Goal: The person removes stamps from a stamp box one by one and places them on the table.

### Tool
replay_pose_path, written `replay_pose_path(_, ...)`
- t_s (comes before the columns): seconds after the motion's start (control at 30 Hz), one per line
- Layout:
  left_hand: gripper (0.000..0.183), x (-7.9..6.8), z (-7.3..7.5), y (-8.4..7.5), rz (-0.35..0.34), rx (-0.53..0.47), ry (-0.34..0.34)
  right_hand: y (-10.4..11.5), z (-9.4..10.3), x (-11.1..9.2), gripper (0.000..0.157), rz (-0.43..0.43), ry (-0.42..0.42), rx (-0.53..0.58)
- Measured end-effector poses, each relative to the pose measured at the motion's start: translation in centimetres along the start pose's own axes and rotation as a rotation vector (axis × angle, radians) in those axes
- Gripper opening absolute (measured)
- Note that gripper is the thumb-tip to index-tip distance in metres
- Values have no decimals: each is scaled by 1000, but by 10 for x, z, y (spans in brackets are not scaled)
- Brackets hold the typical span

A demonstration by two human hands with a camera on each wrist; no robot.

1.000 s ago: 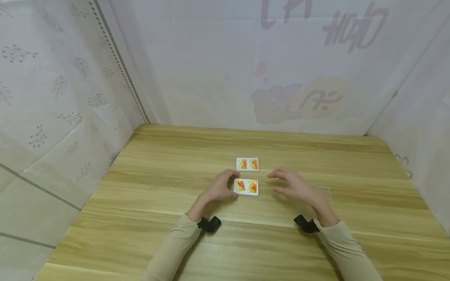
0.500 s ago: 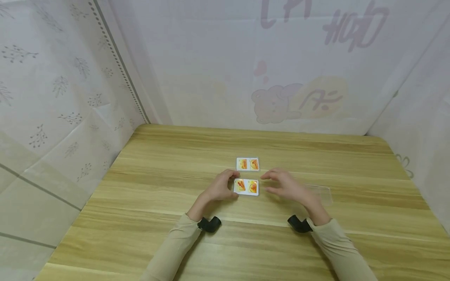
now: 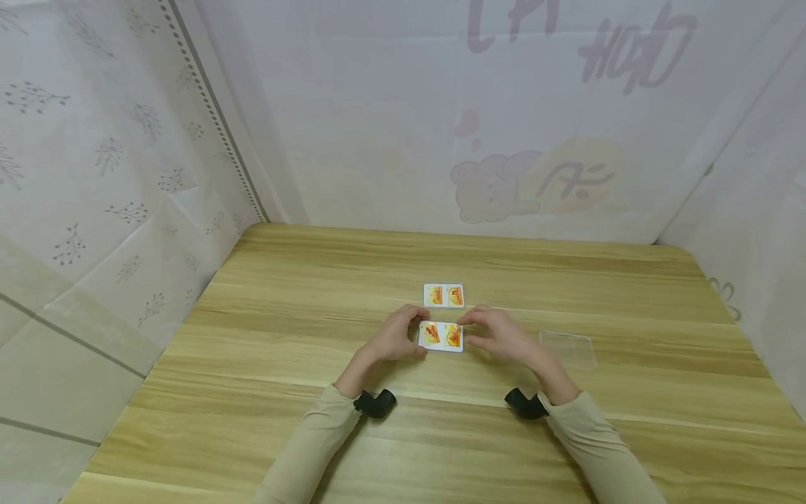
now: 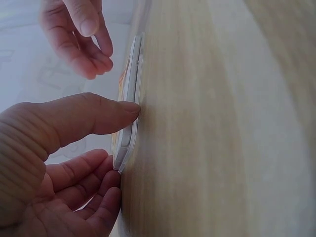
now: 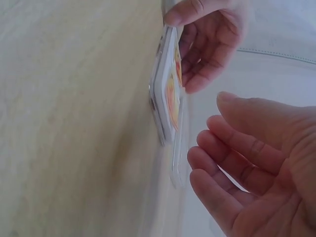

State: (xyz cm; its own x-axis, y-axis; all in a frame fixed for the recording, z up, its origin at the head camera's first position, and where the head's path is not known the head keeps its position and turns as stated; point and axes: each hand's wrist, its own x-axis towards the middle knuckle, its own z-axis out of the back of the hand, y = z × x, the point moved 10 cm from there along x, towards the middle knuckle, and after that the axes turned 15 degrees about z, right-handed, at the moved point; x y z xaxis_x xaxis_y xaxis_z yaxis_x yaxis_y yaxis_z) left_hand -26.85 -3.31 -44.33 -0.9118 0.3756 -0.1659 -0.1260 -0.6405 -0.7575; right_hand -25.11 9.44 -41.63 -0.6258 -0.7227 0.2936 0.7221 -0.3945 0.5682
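Note:
A stack of picture cards in a shallow clear plastic case point(image 3: 441, 337) lies on the table, its top face white with two orange and yellow pictures. My left hand point(image 3: 395, 334) grips the case's left end, thumb on the near side and fingers on the far side. In the left wrist view the thumb presses the edge of the card case point(image 4: 129, 89). My right hand point(image 3: 500, 334) is at the right end, fingertips close to the corner and loosely bent. The right wrist view has this right hand point(image 5: 247, 163) apart from the case, holding nothing.
Just behind lies a second similar case point(image 3: 443, 295) with two orange pictures. A clear plastic lid-like piece point(image 3: 568, 350) lies to the right of my right hand. White printed cloth point(image 3: 352, 126) hangs beyond the wooden table's back edge.
My right hand has moved left, up to the right end of the card case, uncovering more of the clear lid-like piece. The left hand and both cases have stayed in place.

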Motion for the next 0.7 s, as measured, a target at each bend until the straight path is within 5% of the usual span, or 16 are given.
replay_pose_path(0.7,62,0,0,0,12,1,6,-5,-10,10,22,-62,-42,-37)
